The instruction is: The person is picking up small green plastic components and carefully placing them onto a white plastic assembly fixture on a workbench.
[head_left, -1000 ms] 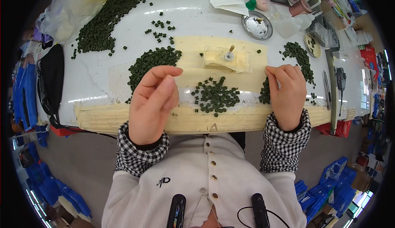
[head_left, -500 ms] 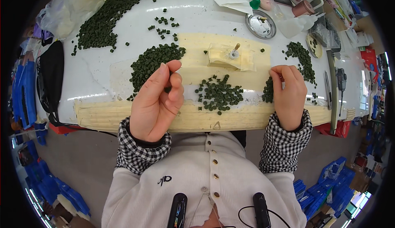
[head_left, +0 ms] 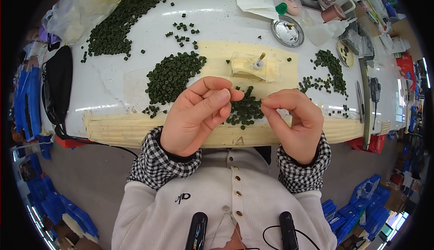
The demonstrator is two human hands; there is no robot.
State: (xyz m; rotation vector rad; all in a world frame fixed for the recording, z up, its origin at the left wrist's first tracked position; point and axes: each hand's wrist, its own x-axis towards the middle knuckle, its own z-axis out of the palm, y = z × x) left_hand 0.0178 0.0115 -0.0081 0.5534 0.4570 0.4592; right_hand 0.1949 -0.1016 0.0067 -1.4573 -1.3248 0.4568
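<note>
My left hand [head_left: 196, 116] hovers over the near edge of the table, fingers curled and thumb pressed to the index finger. My right hand [head_left: 298, 123] faces it a short gap away, thumb and index fingertips pinched together. Whatever either pinch holds is too small or hidden to make out. Between and behind the hands lies a small pile of dark green spool-shaped pieces [head_left: 246, 107], partly covered by my left fingers. Beyond it, a block wrapped in yellowish tape [head_left: 246, 68] carries a short upright peg [head_left: 261, 59].
A larger heap of green pieces [head_left: 174, 76] lies left of the block, another stretches along the far left [head_left: 113, 28], and a smaller one [head_left: 332, 67] sits at the right. A round metal lid [head_left: 287, 32], tweezers [head_left: 360, 101] and a black mask-like cloth [head_left: 56, 89] lie around.
Both hands have come closer together: my right hand left the right-hand pieces and moved left, and my left hand moved right. The left thumb has closed onto the index finger.
</note>
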